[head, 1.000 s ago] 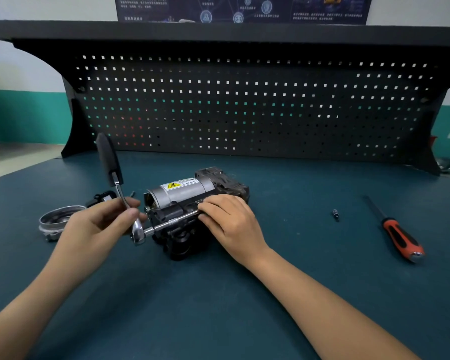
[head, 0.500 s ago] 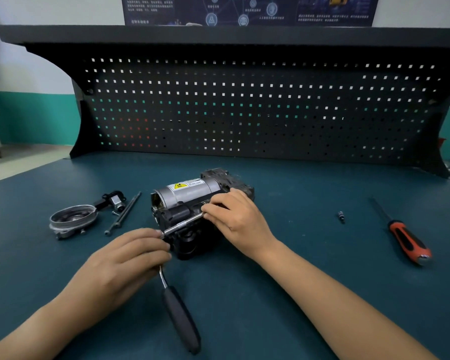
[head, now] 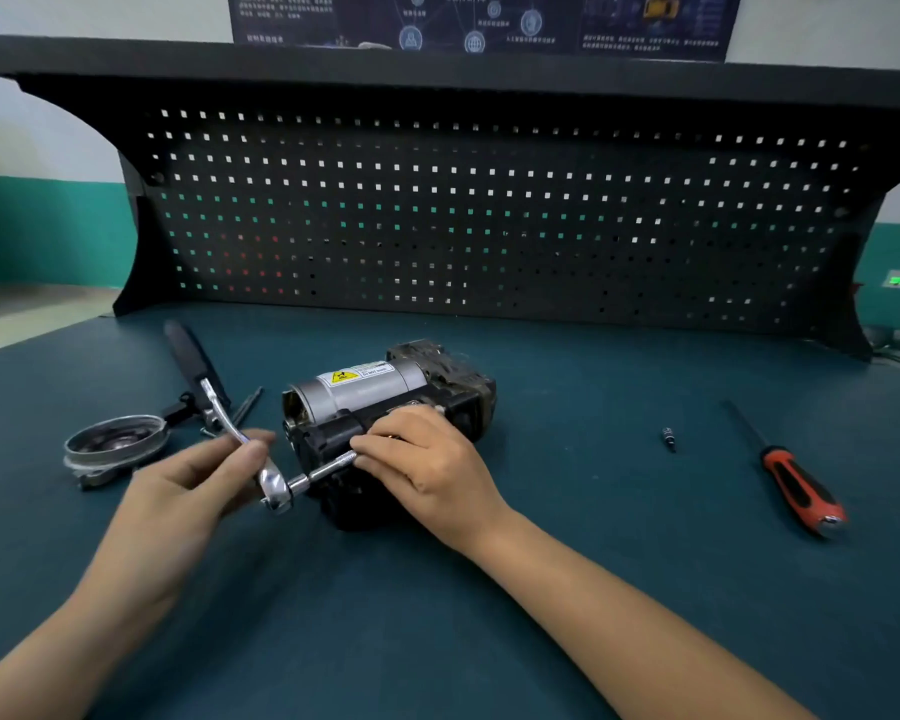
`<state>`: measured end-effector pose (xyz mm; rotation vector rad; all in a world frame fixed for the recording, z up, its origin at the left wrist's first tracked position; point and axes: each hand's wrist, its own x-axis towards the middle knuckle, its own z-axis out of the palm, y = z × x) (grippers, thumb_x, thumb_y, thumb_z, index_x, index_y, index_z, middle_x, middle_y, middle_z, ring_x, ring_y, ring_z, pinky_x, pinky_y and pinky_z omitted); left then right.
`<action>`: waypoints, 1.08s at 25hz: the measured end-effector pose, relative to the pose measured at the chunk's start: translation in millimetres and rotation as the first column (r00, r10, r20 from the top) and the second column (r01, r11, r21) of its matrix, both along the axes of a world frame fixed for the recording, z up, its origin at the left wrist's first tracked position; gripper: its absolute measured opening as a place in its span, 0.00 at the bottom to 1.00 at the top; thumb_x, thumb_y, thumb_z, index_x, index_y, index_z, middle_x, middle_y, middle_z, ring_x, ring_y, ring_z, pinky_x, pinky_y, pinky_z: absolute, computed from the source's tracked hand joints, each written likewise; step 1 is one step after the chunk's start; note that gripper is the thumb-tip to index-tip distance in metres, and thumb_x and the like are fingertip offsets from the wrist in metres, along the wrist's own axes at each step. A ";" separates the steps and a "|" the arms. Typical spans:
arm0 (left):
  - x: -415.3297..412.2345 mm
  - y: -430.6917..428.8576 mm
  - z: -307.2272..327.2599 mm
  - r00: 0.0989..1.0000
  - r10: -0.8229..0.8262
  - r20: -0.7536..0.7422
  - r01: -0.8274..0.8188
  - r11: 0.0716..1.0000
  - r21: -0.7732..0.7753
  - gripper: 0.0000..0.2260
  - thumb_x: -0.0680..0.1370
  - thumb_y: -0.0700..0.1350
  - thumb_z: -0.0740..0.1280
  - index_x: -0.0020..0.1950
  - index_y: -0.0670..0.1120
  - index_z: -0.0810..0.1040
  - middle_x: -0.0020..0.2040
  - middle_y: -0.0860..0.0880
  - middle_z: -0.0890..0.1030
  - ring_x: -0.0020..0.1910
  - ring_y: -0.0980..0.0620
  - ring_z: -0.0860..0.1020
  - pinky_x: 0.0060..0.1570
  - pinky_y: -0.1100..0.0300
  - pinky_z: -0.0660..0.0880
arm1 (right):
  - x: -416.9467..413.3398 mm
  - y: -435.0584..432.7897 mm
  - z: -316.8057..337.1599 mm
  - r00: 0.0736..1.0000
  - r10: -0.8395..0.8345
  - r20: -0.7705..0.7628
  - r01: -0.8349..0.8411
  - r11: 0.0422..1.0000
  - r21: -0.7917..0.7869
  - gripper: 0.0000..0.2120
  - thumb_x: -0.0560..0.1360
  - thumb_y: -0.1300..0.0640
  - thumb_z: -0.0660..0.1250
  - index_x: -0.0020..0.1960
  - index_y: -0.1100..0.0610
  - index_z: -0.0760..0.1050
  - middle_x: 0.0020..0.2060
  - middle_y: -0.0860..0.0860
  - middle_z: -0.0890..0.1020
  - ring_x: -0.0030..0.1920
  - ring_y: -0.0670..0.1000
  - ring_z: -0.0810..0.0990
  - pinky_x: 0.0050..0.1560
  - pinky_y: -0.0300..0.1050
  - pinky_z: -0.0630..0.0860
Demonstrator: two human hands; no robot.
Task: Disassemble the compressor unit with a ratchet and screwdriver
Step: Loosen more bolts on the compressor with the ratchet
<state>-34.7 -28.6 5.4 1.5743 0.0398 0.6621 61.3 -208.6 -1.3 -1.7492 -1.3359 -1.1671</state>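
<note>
Both grips clamped: left grip (head: 178, 491) on the ratchet (head: 224, 415), handle swung back to upper left, right grip (head: 427, 459) on its extension (head: 323, 472) at the compressor (head: 365, 394); we judge loosening continues.

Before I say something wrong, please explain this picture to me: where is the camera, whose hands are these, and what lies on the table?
There is no machine here. A person works with bare hands, and the one picture comes from a camera worn on the head, looking forward and down. The left hand grips the ratchet by its metal shaft, with the black handle pointing away. The right hand pinches the far end of the extension bar against the compressor unit, a silver cylinder on a black body. On the dark teal table there also lie a red-and-black screwdriver and a small bit on the right, and a round metal cover on the left. Behind stands a black pegboard.
</note>
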 end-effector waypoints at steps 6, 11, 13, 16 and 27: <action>-7.1 18.9 8.1 0.819 -0.347 0.456 -0.415 0.189 0.890 0.07 0.80 0.51 0.59 0.53 0.52 0.75 0.48 0.54 0.75 0.43 0.53 0.75 0.41 0.58 0.73 | 2.4 -0.4 -0.3 0.999 -0.014 -0.039 0.015 1.000 0.009 0.05 0.69 0.64 0.72 0.44 0.64 0.83 0.39 0.56 0.83 0.40 0.57 0.80 0.41 0.50 0.77; -3.4 3.0 10.3 0.983 0.055 0.175 -0.119 0.917 0.380 0.05 0.78 0.44 0.65 0.49 0.53 0.79 0.37 0.63 0.82 0.35 0.67 0.78 0.41 0.75 0.74 | 1.1 -1.0 -4.4 0.988 -0.142 0.065 0.143 0.990 -0.008 0.11 0.73 0.59 0.66 0.48 0.65 0.82 0.43 0.58 0.82 0.46 0.58 0.81 0.48 0.49 0.77; 6.6 3.7 5.7 0.997 -0.013 -0.074 0.008 0.997 -0.072 0.06 0.78 0.39 0.63 0.51 0.45 0.79 0.29 0.55 0.81 0.28 0.62 0.78 0.32 0.71 0.76 | 2.4 -4.2 -3.7 0.984 -0.162 0.068 0.162 0.987 0.005 0.11 0.73 0.58 0.65 0.48 0.65 0.82 0.41 0.57 0.82 0.44 0.58 0.81 0.47 0.49 0.77; 6.1 1.6 4.7 1.000 -0.009 -0.009 0.009 0.998 -0.057 0.07 0.76 0.41 0.65 0.47 0.51 0.81 0.36 0.51 0.81 0.31 0.62 0.78 0.35 0.70 0.77 | 3.1 -5.5 0.5 0.993 -0.111 0.040 0.110 0.994 0.014 0.10 0.72 0.58 0.66 0.43 0.64 0.82 0.39 0.57 0.82 0.42 0.58 0.81 0.45 0.48 0.77; -12.3 -5.3 11.3 0.956 0.080 0.282 -0.211 0.856 0.472 0.07 0.75 0.43 0.69 0.47 0.55 0.75 0.41 0.58 0.82 0.38 0.67 0.79 0.42 0.76 0.73 | 3.2 -3.4 -2.1 0.992 -0.124 0.024 0.123 0.992 0.018 0.11 0.73 0.58 0.66 0.45 0.66 0.81 0.41 0.58 0.82 0.42 0.57 0.81 0.46 0.48 0.78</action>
